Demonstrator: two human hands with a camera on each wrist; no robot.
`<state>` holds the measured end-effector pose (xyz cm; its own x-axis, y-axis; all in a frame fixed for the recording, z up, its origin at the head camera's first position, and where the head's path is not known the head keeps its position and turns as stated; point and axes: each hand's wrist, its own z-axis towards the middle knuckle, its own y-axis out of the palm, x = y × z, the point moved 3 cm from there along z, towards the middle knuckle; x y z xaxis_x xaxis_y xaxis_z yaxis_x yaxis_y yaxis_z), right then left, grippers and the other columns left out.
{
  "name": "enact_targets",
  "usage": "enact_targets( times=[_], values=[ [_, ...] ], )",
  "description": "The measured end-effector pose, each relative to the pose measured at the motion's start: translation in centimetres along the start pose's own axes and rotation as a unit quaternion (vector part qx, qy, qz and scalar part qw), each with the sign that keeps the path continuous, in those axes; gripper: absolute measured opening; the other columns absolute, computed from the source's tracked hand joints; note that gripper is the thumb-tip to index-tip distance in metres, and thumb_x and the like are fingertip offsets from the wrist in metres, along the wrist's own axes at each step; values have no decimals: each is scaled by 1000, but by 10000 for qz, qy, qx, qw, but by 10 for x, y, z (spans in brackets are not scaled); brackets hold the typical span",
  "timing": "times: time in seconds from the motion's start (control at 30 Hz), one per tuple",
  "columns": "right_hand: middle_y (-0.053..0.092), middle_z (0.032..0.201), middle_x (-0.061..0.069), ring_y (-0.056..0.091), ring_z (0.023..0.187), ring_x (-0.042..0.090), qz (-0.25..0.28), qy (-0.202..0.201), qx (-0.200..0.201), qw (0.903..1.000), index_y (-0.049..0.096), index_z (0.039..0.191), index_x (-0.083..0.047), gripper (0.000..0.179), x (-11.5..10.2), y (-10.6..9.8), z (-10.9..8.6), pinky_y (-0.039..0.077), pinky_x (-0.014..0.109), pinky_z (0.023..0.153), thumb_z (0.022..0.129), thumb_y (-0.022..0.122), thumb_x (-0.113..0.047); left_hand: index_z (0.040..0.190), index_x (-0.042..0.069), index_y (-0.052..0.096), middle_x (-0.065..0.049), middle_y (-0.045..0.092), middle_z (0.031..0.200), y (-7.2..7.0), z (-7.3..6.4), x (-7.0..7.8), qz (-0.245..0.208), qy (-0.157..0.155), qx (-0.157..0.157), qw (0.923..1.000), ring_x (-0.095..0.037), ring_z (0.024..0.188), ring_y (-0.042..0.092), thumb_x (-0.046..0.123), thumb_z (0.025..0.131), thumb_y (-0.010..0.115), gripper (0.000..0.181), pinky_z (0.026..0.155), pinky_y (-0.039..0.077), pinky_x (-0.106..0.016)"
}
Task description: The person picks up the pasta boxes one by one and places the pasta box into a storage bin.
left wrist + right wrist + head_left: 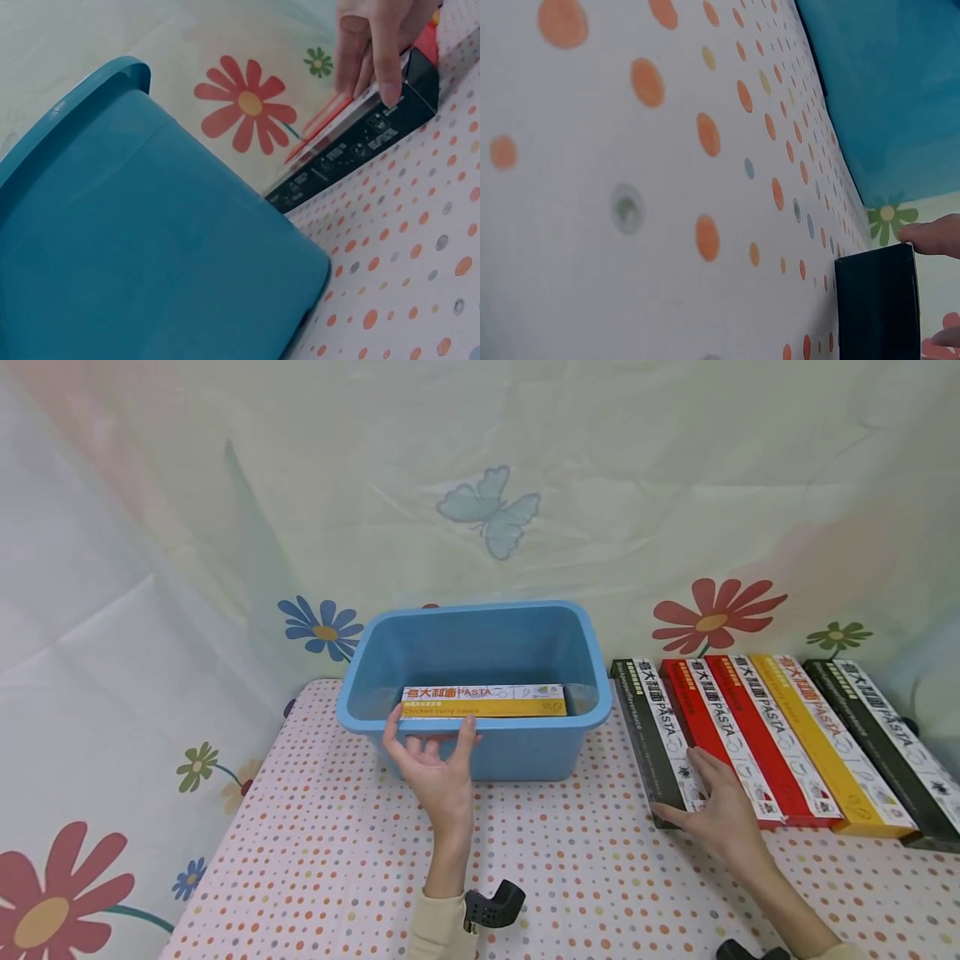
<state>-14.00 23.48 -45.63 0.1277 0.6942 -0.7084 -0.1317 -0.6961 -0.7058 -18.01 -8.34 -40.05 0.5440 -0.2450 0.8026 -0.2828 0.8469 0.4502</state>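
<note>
A blue plastic tub (480,752) stands in the middle of the dotted table; it also fills the left wrist view (135,240). Inside it a yellow and white pasta box (483,700) lies lengthwise against the front wall. My left hand (431,760) is at the tub's front rim with thumb and fingers spread upward, their tips just under the box's left end. My right hand (712,802) holds the near end of a black pasta box (652,727), fingers on top and thumb against its left side. That hand (375,45) and box (337,157) also appear in the left wrist view.
Right of the black box lie more pasta boxes side by side: two red (720,727), one yellow (817,743), one black (885,743). A floral curtain (480,510) hangs behind the table. The tablecloth (585,860) lies bare in front of the tub.
</note>
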Motion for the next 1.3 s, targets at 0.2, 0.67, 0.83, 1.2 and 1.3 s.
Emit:
enact_targets(
  times=[0.2,0.67,0.83,1.2,1.3],
  values=[
    [20,160,39,23,143,59,53,14,-54,10000,22,157,16,107,0,-1,-1,30,77,116,80,90,-15,155,11,28,-20,56,127,0,0,2,-15,31,-27,10000,-24,91,64,-1,88,81,86,76,69,-40],
    [20,160,39,24,142,58,-117,192,-69,9997,22,156,17,105,-1,1,-2,30,76,117,81,88,-16,154,11,28,-24,55,127,1,0,3,-40,58,-45,10000,-24,89,64,-3,88,81,85,77,69,-40],
    [21,160,38,25,142,57,-31,140,-32,9999,23,156,17,104,-3,3,-2,31,75,117,81,87,-14,154,11,29,-24,55,126,0,0,4,-39,92,-12,9999,-25,89,64,-2,88,81,85,77,69,-41],
    [21,158,40,28,140,57,-55,113,15,9999,23,155,20,101,-3,3,-6,33,75,116,82,85,-13,154,12,29,-23,55,125,0,-1,3,-52,35,-6,10000,-26,91,64,-2,88,81,85,78,69,-41],
    [21,157,41,29,139,57,-52,155,61,9998,22,155,20,101,-3,5,-9,34,75,115,83,84,-13,154,13,29,-25,55,126,1,-1,3,-74,-3,0,10000,-25,91,63,-2,88,81,86,78,69,-42]
  ],
)
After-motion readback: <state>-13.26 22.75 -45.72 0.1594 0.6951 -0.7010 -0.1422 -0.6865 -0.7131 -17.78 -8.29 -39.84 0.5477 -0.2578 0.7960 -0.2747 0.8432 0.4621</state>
